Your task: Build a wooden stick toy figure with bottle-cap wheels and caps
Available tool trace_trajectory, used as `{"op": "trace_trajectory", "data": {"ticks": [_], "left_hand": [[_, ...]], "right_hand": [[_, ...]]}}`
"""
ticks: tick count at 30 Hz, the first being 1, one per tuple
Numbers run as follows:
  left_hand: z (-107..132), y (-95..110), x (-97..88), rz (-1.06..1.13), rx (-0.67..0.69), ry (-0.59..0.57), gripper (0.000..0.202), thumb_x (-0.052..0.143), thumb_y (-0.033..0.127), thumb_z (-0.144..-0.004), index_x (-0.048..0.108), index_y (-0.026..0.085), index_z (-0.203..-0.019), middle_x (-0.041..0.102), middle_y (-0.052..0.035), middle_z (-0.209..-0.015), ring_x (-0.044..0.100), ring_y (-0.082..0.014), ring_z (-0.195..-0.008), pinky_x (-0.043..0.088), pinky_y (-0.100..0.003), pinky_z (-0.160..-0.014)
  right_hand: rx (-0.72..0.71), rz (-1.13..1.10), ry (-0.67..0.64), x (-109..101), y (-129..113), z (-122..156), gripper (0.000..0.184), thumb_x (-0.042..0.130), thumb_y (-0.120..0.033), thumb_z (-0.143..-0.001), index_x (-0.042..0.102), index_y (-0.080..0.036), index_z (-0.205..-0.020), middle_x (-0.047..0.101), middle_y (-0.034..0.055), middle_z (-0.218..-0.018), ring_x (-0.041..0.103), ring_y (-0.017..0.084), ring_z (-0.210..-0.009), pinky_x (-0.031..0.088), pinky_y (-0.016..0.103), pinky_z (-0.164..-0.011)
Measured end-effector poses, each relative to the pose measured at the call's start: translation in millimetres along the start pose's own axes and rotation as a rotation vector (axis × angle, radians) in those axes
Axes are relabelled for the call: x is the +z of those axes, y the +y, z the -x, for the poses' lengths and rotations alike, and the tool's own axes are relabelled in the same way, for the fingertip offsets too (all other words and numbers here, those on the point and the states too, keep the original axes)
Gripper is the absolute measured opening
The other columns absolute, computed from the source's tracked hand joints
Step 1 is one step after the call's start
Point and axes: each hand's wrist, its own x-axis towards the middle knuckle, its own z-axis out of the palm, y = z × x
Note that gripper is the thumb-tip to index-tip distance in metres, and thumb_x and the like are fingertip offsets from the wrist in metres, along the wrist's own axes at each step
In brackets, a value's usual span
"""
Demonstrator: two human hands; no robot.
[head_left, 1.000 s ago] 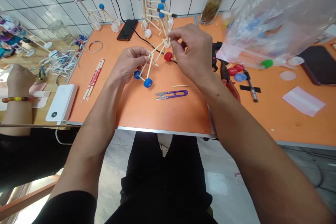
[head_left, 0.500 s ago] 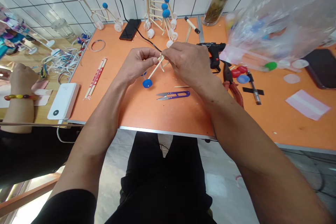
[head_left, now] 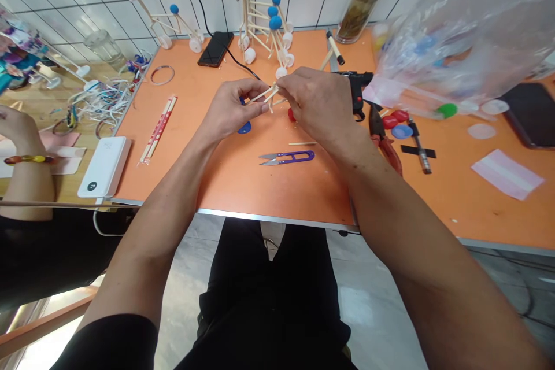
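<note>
Pinching a small wooden stick frame (head_left: 265, 95) from both sides, the left hand (head_left: 229, 110) and right hand (head_left: 316, 101) hold it just above the orange bench (head_left: 229, 185). The left fingers (head_left: 254, 106) and right fingers (head_left: 284, 88) press together on the sticks, a two-sided grip that appears meant to steady the place where they cross. A blue bottle cap (head_left: 244, 128) shows just below the left hand and a red bottle cap (head_left: 291, 115) beside the right, seemingly attached to the frame, though the hands hide how. Farther along the bench, stick figures (head_left: 260, 26) with blue and white caps stand on their cap feet. To the right, a clear plastic bag (head_left: 455, 40) holds bottle caps, a green cap (head_left: 447, 109) showing low down, and a glass jar (head_left: 358, 14) holds something brown, its contents too unclear to name. Purple-handled thread snips (head_left: 286, 157) lie near the hands, within easy reach
</note>
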Motion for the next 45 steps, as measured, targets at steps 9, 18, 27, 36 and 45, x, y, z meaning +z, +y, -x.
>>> {"op": "trace_trajectory", "data": {"ticks": [9, 18, 27, 36, 45], "left_hand": [[-1.5, -2.3, 8.6, 0.021, -0.002, 0.011, 0.031, 0.111, 0.023, -0.08, 0.084, 0.028, -0.092, 0.085, -0.0026, -0.096, 0.081, -0.0263, -0.105, 0.066, -0.039, -0.089], [-2.6, -5.2, 11.9, 0.084, -0.007, 0.033, 0.033, 0.11, 0.016, -0.078, 0.083, 0.027, -0.094, 0.084, -0.002, -0.096, 0.081, -0.0254, -0.104, 0.065, -0.04, -0.096], [-3.3, -11.1, 11.9, 0.027, 0.049, 0.036, 0.036, 0.114, 0.03, -0.076, 0.084, 0.029, -0.096, 0.086, -0.0039, -0.1, 0.08, -0.0285, -0.109, 0.069, -0.045, -0.104], [-5.5, -17.8, 16.7, 0.084, -0.009, 0.088, 0.04, 0.116, 0.036, -0.083, 0.08, 0.027, -0.099, 0.081, -0.0016, -0.092, 0.084, -0.0268, -0.104, 0.065, -0.039, -0.095], [-16.3, -25.0, 6.0, 0.192, -0.016, 0.261, 0.055, 0.113, 0.062, -0.086, 0.076, 0.027, -0.106, 0.084, -0.0027, -0.102, 0.084, -0.0263, -0.113, 0.06, -0.038, -0.09]], "right_hand": [[-0.041, -0.244, 0.059, 9.4, 19.2, -2.3, 0.026, 0.068, -0.043, -0.126, 0.082, -0.034, -0.105, 0.093, 0.0093, -0.122, 0.077, 0.04, -0.143, 0.059, 0.041, -0.088], [-0.054, 0.077, 0.07, 2.5, 4.3, -2.0, 0.024, 0.065, -0.022, -0.126, 0.086, -0.026, -0.115, 0.094, 0.0125, -0.137, 0.083, 0.037, -0.124, 0.052, 0.042, -0.091], [-0.051, 0.006, 0.08, 2.4, 5.5, -1.5, 0.022, 0.068, -0.018, -0.123, 0.082, -0.026, -0.109, 0.094, 0.0103, -0.133, 0.082, 0.035, -0.123, 0.05, 0.04, -0.093], [-0.102, 0.127, 0.031, 4.6, -2.1, 2.8, 0.035, 0.054, -0.017, -0.128, 0.084, -0.027, -0.14, 0.086, 0.0119, -0.166, 0.081, 0.038, -0.142, 0.057, 0.046, -0.106], [0.012, -0.46, 0.184, 22.3, -10.1, 6.1, 0.012, 0.076, -0.034, -0.121, 0.087, -0.037, -0.122, 0.091, 0.0102, -0.147, 0.079, 0.037, -0.151, 0.069, 0.045, -0.113]]}}
